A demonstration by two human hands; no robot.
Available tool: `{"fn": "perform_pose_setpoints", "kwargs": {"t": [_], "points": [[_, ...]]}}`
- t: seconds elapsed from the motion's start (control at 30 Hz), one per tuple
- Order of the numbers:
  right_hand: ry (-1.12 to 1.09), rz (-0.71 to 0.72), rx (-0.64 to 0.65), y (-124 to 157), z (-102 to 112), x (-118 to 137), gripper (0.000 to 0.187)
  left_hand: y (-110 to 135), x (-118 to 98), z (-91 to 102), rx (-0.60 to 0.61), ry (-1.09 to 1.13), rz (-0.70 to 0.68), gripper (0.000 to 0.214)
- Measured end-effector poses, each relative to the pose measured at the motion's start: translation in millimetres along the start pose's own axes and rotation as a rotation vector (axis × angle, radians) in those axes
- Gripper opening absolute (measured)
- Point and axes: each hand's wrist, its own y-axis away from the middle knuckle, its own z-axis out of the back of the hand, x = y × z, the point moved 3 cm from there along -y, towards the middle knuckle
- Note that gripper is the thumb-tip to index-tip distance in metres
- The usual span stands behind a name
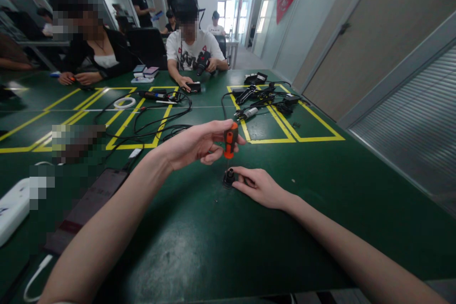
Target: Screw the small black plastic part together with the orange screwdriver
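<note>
My left hand [210,140] is closed around an orange and black screwdriver [231,140], held upright with its handle on top. The thin shaft points down at a small black round part [228,178] on the green table. Whether the tip touches that part I cannot tell. From the right, my right hand [256,185] pinches the black part between thumb and fingers, and the part rests on the tabletop. Its exact kind is not clear; it has a wide base and a short raised stub.
Black cables and tools [263,97] lie inside yellow tape lines at the back right. More black cable [164,126] loops beyond my left arm. A phone-like dark device [92,199] and a white power strip [16,204] lie at left. Across the table sits a person [194,52] holding a black device.
</note>
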Motion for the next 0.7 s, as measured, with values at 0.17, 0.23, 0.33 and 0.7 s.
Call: {"fn": "perform_pose_setpoints", "kwargs": {"t": [0.17, 0.23, 0.33, 0.7], "points": [[0.021, 0.015, -0.008, -0.2, 0.3, -0.5, 0.039, 2.3, -1.7, -3.1, 0.001, -0.096, -0.006, 0.054], [0.022, 0.013, -0.006, -0.3, 0.2, -0.6, 0.040, 2.5, -2.3, -3.1, -0.002, -0.126, -0.010, 0.057], [0.023, 0.009, -0.003, -0.3, 0.1, -0.3, 0.040, 1.6, -1.2, -1.0, -0.019, -0.155, 0.000, 0.060], [0.009, 0.004, 0.007, -0.4, 1.5, 1.6, 0.041, 0.5, 2.0, -0.3, -0.075, -0.094, 0.006, 0.056]]}}
